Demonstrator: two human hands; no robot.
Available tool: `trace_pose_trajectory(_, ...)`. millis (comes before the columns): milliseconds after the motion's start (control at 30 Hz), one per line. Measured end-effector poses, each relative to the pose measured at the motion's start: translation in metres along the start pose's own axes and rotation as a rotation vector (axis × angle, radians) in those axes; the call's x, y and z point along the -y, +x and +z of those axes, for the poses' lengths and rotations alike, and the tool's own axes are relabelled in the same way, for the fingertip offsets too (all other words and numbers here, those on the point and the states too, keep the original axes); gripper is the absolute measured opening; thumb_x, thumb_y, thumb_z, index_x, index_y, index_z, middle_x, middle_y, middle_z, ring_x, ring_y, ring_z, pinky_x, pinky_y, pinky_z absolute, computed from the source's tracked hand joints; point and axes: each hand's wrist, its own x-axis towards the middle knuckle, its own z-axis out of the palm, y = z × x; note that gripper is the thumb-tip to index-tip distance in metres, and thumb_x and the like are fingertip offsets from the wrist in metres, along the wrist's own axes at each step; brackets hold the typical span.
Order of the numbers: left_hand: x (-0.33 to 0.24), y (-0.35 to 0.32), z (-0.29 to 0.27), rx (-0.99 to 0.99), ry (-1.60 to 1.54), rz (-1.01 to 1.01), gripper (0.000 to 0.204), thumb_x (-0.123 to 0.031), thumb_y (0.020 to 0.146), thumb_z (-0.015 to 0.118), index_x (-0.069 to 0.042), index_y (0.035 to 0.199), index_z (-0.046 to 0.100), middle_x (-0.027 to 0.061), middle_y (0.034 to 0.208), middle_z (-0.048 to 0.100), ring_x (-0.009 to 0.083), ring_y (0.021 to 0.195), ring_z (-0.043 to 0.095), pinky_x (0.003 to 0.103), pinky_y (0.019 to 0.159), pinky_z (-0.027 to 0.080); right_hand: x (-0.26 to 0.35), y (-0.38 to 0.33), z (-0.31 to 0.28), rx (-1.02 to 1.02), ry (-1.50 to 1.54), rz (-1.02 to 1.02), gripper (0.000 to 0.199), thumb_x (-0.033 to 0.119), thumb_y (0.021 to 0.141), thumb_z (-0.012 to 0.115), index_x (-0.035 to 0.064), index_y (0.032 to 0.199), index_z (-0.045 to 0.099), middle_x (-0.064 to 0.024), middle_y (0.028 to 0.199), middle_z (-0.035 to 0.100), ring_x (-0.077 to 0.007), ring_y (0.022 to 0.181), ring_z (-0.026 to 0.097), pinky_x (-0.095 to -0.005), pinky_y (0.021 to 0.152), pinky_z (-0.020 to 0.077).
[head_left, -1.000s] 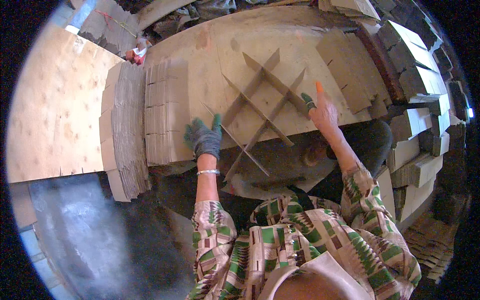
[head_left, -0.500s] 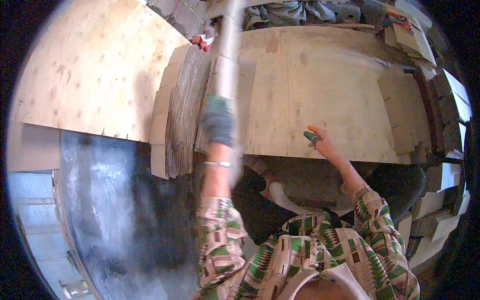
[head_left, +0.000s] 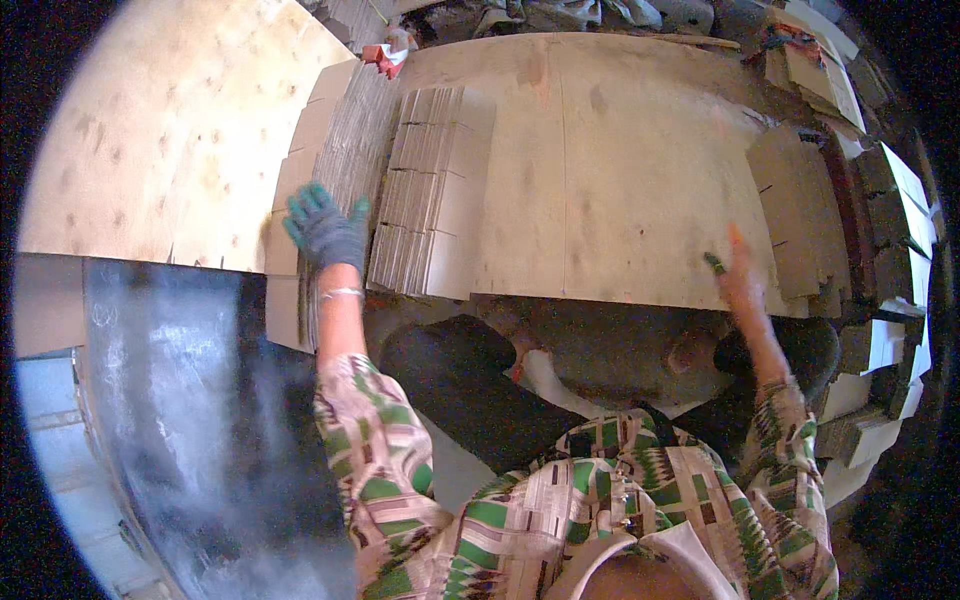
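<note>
Overhead view of a seated person at a plywood tabletop, both forearms in patterned sleeves entering from the lower edge.

Left hand: wears a grey and green work glove, fingers spread and released, gripping nothing. It lies flat on the stack of slotted cardboard strips that runs along the left edge of the tabletop, close to the near left corner. A thin bracelet circles the wrist just below the glove cuff.

Second stack of cardboard strips: lies just beside the first, on its right, in fanned rows that reach from the near edge toward the middle of the tabletop. The left hand does not touch it.

Right hand: raised at the near edge of the tabletop toward its right side, fingers extended upward and loose. The glove appears as only a small green patch at the hand, and motion blur hides whether the fingertips touch the board. It holds nothing that can be seen.

Flat cardboard pieces: rest at the right edge of the tabletop, near the right hand but apart from it.

Folded cardboard bundles: stacked on end beyond the right edge.

Large plywood sheet: lies to the left of the tabletop, beyond the strips. A small red object sits at the far left corner.
</note>
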Motion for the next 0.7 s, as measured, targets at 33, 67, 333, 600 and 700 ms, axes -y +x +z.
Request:
trace_pose_trajectory(33, -0.024, -0.022, -0.011, 0.037, 0.01, 0.064, 0.103, -0.075, 0.086, 0.051, -0.003, 0.156, 0.028, 0.0196, 0.163, 0.027, 0.0371, 0.153, 0.017, 0.056, 0.123, 0.007, -0.012, 0.009, -0.017, 0.002, -0.118, 0.075, 0.085, 0.01, 0.081, 0.076, 0.0064, 0.154, 0.031, -0.0219, 0.136, 0.058, -0.0392, 0.128, 0.054, -0.0467, 0.105, 0.0461)
trace_pose_trajectory(67, -0.032, -0.043, -0.012, 0.144, -0.025, 0.127, 0.111, -0.079, 0.081, 0.054, -0.003, 0.158, 0.024, 0.021, 0.164, 0.022, 0.0387, 0.154, 0.013, 0.057, 0.123, 0.004, -0.027, 0.018, -0.032, -0.031, -0.252, 0.094, 0.091, 0.011, 0.08, 0.077, 0.0071, 0.155, 0.026, -0.0222, 0.136, 0.057, -0.0395, 0.129, 0.052, -0.0477, 0.106, 0.0456)
trace_pose_trajectory(333, -0.056, -0.102, 0.068, 0.281, -0.173, 0.142, 0.065, -0.045, 0.086, 0.069, -0.013, 0.14, 0.054, 0.0124, 0.151, 0.048, 0.0333, 0.14, 0.042, 0.053, 0.112, 0.034, -0.207, 0.035, -0.066, -0.031, -0.473, 0.375, 0.056, 0.02, 0.084, 0.07, 0.0105, 0.137, 0.055, -0.0194, 0.132, 0.062, -0.0372, 0.118, 0.061, -0.0486, 0.098, 0.0503)
trace_pose_trajectory(600, -0.097, -0.11, -0.002, 0.254, -0.717, -0.009, 0.03, -0.034, 0.095, 0.06, -0.014, 0.113, 0.073, 0.0214, 0.096, 0.072, 0.0401, 0.087, 0.07, 0.047, 0.077, 0.054, -0.107, 0.034, -0.073, -0.191, -0.022, 0.276, 0.053, 0.006, 0.083, 0.062, 0.0106, 0.136, 0.058, -0.0159, 0.133, 0.063, -0.0317, 0.117, 0.063, -0.039, 0.095, 0.0519)
trace_pose_trajectory(700, -0.149, -0.142, -0.007, 0.288, -0.755, 0.092, 0.029, -0.035, 0.095, 0.06, -0.016, 0.113, 0.073, 0.0193, 0.098, 0.072, 0.0392, 0.088, 0.07, 0.047, 0.077, 0.054, 0.044, 0.013, -0.052, -0.061, 0.389, 0.059, 0.072, -0.006, 0.075, 0.065, 0.0079, 0.144, 0.05, -0.0158, 0.133, 0.063, -0.0267, 0.125, 0.058, -0.0353, 0.104, 0.0459)
